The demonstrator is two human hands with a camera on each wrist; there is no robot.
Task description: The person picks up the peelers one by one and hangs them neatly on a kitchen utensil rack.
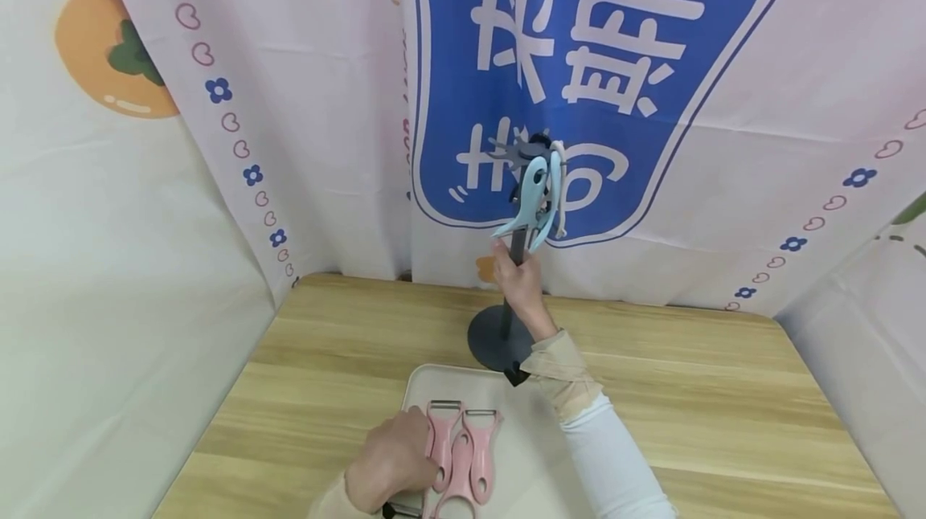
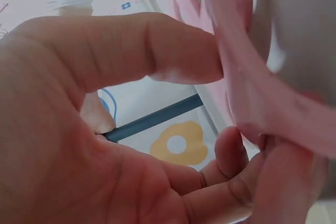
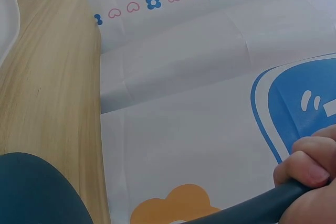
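Note:
My right hand point(image 1: 519, 282) grips the dark pole point(image 3: 252, 211) of an upright stand, just below its top. Light blue peelers point(image 1: 534, 194) and a whitish utensil point(image 1: 560, 218) hang from the hooks point(image 1: 510, 151) at the top. My left hand point(image 1: 394, 455) is low over a pale tray point(image 1: 535, 439), among several pink peelers point(image 1: 483, 463). In the left wrist view, thumb and fingers pinch a pink peeler point(image 2: 247, 93); part of it is out of frame. A dark-bladed end point(image 1: 403, 510) shows under the left hand.
The stand's round dark base point(image 1: 486, 342) sits on the wooden table point(image 1: 347, 342), behind the tray. A small black piece point(image 1: 515, 375) lies by the tray's far edge. Printed cloth point(image 1: 347, 141) hangs close behind the table and along both sides.

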